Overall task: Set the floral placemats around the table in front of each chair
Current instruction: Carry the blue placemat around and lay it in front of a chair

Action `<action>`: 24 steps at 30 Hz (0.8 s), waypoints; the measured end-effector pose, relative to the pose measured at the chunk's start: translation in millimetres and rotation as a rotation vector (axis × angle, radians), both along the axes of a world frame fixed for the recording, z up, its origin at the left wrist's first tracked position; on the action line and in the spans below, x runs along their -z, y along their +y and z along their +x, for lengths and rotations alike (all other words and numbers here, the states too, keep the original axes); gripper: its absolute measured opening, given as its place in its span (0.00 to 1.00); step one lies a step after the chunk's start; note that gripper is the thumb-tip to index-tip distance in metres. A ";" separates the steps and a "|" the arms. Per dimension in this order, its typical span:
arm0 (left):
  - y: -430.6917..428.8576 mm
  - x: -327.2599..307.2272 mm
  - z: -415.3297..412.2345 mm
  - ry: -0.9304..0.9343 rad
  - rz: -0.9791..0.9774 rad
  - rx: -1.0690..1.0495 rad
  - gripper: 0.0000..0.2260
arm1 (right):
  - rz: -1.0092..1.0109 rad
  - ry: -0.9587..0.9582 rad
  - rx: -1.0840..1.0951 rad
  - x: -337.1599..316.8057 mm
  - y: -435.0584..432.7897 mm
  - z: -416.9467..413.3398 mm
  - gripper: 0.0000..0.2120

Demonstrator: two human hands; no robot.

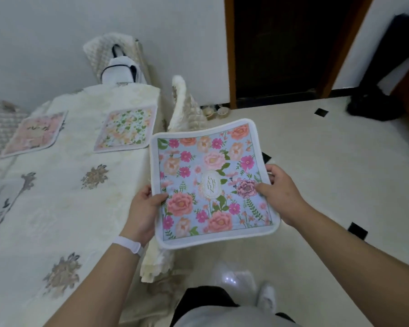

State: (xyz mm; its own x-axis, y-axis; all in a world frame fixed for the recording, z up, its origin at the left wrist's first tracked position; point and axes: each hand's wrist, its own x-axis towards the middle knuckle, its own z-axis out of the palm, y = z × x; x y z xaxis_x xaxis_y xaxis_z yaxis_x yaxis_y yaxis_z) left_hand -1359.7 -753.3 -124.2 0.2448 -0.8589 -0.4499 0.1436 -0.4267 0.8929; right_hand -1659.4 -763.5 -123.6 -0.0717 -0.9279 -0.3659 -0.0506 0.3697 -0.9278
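— Reporting on the item in hand?
— Holding a blue floral placemat [213,182] off the table edge, over the floor, just right of the cream tablecloth [64,208]. Lying roughly flat, printed side up, white border all round, oval emblem at centre.

— Hands?
— Left hand [143,213] clamped on the near-left edge, thumb pressing on top, fingers hidden underneath. Right hand [281,194] clamped on the right edge, thumb lying across a dark pink flower. White wristband [128,245] sitting on the left wrist.

— Other mats?
— Resting already on the table: a green-leaf placemat [125,128] at the far right edge, a pink placemat [34,134] further left, near the left edge. Lying well apart from each other, both flat.

— Seating?
— Standing at the far end, a quilted chair [111,55] carrying a white bag [121,72]. Standing at the right side, another chair back [182,102], just beyond the held mat.

— Surroundings?
— Showing a dark doorway [286,48] far right, pale floor tiles [328,161] with small black insets.
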 end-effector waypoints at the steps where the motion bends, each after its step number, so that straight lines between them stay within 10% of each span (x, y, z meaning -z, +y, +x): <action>1: -1.2 -1.6 2.7 -0.011 -0.001 -0.033 0.09 | 0.001 -0.017 -0.028 -0.3 -9.6 2.0 0.12; 24: -20.0 40.7 170.4 0.125 -0.070 -0.631 0.16 | -0.031 0.210 -0.702 -13.4 -211.5 236.2 0.14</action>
